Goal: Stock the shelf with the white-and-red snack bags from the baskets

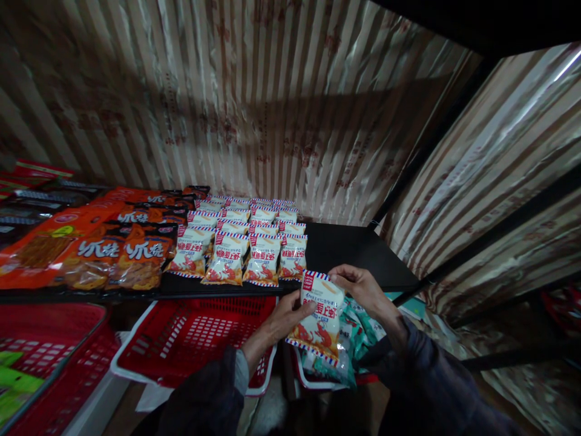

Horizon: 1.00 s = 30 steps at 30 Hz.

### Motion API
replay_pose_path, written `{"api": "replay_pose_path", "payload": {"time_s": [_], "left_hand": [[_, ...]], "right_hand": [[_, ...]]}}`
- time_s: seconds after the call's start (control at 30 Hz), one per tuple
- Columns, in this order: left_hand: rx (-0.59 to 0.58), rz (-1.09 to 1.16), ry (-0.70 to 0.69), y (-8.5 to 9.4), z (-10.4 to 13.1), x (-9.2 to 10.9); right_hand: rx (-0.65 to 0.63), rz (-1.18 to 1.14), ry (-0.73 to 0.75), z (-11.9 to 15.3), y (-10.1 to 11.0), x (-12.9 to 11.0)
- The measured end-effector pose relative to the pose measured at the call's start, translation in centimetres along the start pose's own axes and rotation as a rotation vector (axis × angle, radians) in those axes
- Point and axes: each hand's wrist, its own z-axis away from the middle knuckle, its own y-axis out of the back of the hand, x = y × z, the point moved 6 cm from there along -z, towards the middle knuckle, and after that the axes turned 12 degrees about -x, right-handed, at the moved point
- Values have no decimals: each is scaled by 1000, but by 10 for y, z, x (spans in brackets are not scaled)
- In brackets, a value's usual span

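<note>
A white snack bag (320, 318) with red lettering, a shrimp picture and striped edges is held upright between my two hands, in front of the shelf edge. My left hand (284, 318) grips its left side, thumb across the front. At the top right corner, my right hand (358, 287) pinches the bag. Just behind it on the black shelf stand rows of matching white snack bags (264, 257). Below the held bag, green snack packets (358, 327) fill a basket and are partly covered by the bag and my right arm.
Orange snack bags (143, 254) stand left of the white rows. The black shelf (358, 248) continues right to a dark post (436, 133). Under the shelf edge sit a red basket (200, 339) and another red basket (86, 351) with yellow-green packets. Striped sheeting (272, 109) hangs behind.
</note>
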Motion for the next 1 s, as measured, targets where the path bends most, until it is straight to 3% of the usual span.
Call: {"api": "replay_pose_path", "payload": {"time_s": [0.43, 0.77, 1.0], "left_hand": [[75, -56, -23, 8, -7, -6], [129, -62, -59, 15, -6, 5], [215, -68, -87, 18, -5, 9]], "right_hand": [[68, -44, 62, -4, 4, 15], [76, -175, 84, 4, 1, 21], [6, -299, 77, 12, -21, 25]]}}
